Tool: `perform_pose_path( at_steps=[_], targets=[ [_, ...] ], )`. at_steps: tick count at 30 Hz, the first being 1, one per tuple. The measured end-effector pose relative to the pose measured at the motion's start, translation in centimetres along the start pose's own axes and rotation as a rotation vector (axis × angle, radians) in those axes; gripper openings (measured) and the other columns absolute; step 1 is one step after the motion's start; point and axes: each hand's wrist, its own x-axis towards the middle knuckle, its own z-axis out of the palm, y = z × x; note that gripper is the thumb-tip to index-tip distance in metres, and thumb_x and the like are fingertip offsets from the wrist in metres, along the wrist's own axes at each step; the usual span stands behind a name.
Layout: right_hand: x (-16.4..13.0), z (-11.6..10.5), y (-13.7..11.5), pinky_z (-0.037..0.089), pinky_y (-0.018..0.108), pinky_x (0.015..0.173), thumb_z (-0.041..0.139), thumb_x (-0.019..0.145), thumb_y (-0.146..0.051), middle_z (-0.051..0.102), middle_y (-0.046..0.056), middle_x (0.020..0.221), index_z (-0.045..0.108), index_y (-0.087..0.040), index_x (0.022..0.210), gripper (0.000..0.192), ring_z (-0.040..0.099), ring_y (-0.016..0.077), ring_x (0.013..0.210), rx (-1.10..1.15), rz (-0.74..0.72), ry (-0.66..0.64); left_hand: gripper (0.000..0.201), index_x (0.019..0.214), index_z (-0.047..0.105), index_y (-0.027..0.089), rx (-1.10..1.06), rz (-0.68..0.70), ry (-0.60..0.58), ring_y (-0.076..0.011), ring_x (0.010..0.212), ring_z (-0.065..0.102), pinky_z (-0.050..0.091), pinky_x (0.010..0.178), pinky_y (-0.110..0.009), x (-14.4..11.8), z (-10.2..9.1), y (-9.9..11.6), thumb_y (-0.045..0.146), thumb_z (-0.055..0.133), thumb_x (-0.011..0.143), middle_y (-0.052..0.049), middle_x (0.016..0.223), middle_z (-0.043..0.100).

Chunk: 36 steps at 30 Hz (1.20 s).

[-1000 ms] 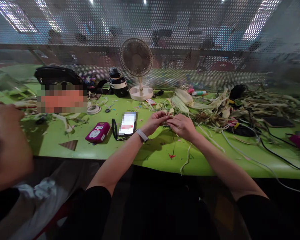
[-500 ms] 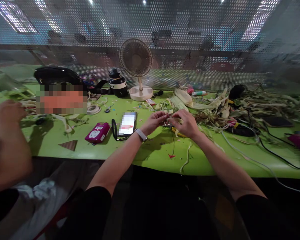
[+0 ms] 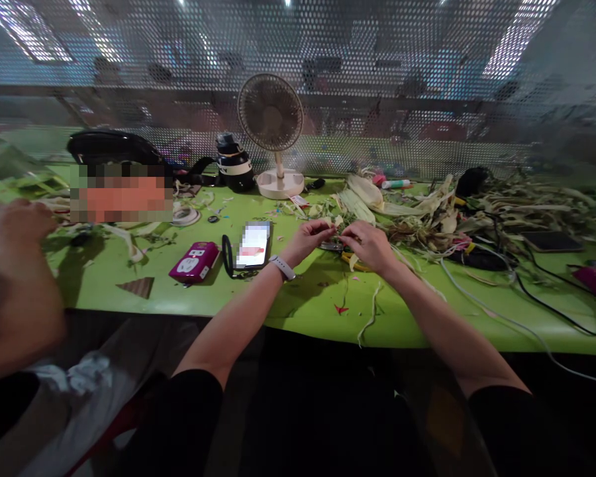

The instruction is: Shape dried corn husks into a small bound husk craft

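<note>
The left hand (image 3: 310,237) and right hand (image 3: 370,244) pinch one small husk strip (image 3: 338,233) between them, lying 9 to 3 o'clock.

husk strip (image 3: 338,228) | pale, thin | pinched between both hands' fingers

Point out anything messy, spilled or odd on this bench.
Corn husks lie heaped at the right, strands spilling over cables. One husk strip dangles off the green table edge. Scraps surround both hands.
</note>
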Motion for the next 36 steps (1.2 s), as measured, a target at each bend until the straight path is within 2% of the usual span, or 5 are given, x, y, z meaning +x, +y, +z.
perform_pose_path(
  at_steps=[11,19,23,29,36],
  targets=[
    [0.7,-0.8,0.2,0.044,0.028,0.063,0.062,0.085,-0.038,0.064,0.003,0.073,0.06,-0.018,0.075,0.022,0.056,0.0149,0.066,0.329,0.201,-0.116,0.035,0.068,0.067,0.014,-0.012,-0.043,-0.068,-0.008,0.059,0.04,0.032,0.059,-0.024,-0.1,-0.2,0.1,0.046,0.082,0.066,0.002,0.061,0.053],
    [0.8,0.1,-0.2,0.047,0.028,0.052,0.068,0.073,-0.066,0.061,-0.001,0.062,0.053,-0.022,0.075,0.047,0.059,0.0146,0.054,0.707,0.435,-0.113,0.038,0.072,0.069,0.014,-0.109,-0.052,-0.082,-0.0065,0.057,0.041,0.034,0.057,-0.023,-0.3,0.2,0.4,0.048,0.083,0.064,0.002,0.063,0.056],
    [0.7,0.5,-0.5,0.045,0.029,0.039,0.071,0.068,-0.07,0.062,-0.003,0.061,0.049,-0.024,0.076,0.052,0.056,0.0136,0.039,0.808,0.546,-0.105,0.038,0.074,0.069,0.014,-0.112,-0.044,-0.074,-0.0064,0.058,0.043,0.033,0.057,-0.022,-0.2,0.1,0.2,0.048,0.083,0.065,0.002,0.065,0.057],
    [0.6,0.6,-0.5,0.045,0.028,0.034,0.071,0.075,-0.061,0.063,-0.003,0.064,0.048,-0.024,0.079,0.044,0.053,0.0117,0.035,0.835,0.551,-0.13,0.037,0.071,0.067,0.014,-0.14,-0.038,-0.056,-0.0079,0.063,0.049,0.04,0.061,-0.023,-0.2,0.0,0.1,0.044,0.087,0.061,0.001,0.068,0.06],
    [0.8,-0.3,0.4,0.056,0.028,0.052,0.071,0.076,-0.04,0.064,0.001,0.082,0.054,-0.021,0.102,0.036,0.063,0.0127,0.057,0.73,0.409,-0.145,0.042,0.084,0.066,0.015,-0.271,-0.103,0.03,-0.0053,0.061,0.053,0.04,0.058,-0.02,0.3,-0.5,-0.9,0.038,0.09,0.057,0.002,0.073,0.064]
  ],
)
